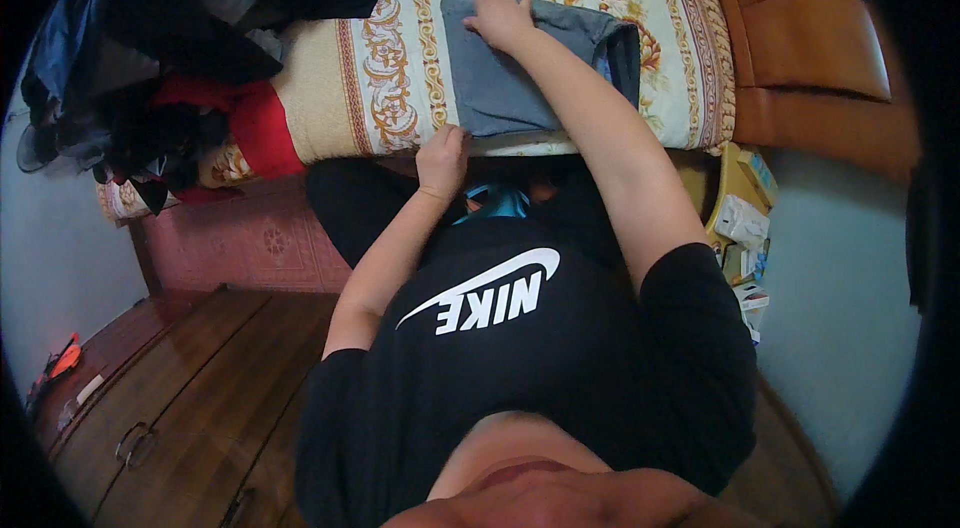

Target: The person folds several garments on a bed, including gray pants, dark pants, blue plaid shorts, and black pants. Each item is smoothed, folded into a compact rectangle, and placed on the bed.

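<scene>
A folded gray cloth garment (499, 89) lies on a cream bedspread (390, 70) with a floral and scroll pattern. My right hand (502, 19) rests on the garment's far left part, palm down, fingers apart. At the garment's near left corner is my left hand (442, 162), its fingers curled and closed on the edge there; the fingertips are partly hidden. The garment's right end shows dark open layers with a bit of blue patterned lining.
A heap of dark clothes (180, 25) and a red cloth (262, 127) lie on the left of the bed. The brown padded headboard (817, 25) stands at right, above a yellow shelf (726, 183) with small packages. Behind me are wooden cabinet doors (195, 393).
</scene>
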`<state>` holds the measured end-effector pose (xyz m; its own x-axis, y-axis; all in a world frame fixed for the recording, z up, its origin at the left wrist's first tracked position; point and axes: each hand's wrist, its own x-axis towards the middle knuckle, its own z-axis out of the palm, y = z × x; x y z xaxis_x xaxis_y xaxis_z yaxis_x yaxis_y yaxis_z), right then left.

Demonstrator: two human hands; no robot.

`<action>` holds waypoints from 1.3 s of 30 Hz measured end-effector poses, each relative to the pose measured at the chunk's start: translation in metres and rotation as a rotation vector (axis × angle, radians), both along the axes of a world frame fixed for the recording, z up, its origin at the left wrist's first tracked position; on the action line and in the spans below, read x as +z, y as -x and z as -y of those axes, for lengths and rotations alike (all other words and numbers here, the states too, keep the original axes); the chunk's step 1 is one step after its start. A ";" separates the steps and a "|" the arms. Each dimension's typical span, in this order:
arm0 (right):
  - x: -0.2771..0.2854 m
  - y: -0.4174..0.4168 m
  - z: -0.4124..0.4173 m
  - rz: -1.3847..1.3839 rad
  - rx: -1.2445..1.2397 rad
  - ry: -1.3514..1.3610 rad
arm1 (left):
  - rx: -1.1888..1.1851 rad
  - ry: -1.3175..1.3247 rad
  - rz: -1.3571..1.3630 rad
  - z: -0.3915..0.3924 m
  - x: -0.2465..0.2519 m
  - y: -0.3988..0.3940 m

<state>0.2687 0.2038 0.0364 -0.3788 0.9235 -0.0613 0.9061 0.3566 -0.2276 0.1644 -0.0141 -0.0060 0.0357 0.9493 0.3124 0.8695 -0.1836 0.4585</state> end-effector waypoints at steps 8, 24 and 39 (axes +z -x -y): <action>-0.028 0.021 -0.017 -0.059 0.127 -0.086 | -0.121 0.080 0.013 0.007 0.002 0.007; -0.022 -0.132 0.111 0.140 -0.170 -0.134 | -0.436 0.165 -0.211 -0.032 0.019 -0.011; 0.002 -0.125 0.083 0.089 -0.257 -0.023 | -0.339 0.181 -0.286 -0.102 0.016 -0.001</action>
<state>0.3940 0.1208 0.0387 -0.1259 0.9901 -0.0617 0.9836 0.1165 -0.1375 0.1653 0.0875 0.0103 0.4129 0.9076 0.0760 0.8704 -0.4178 0.2603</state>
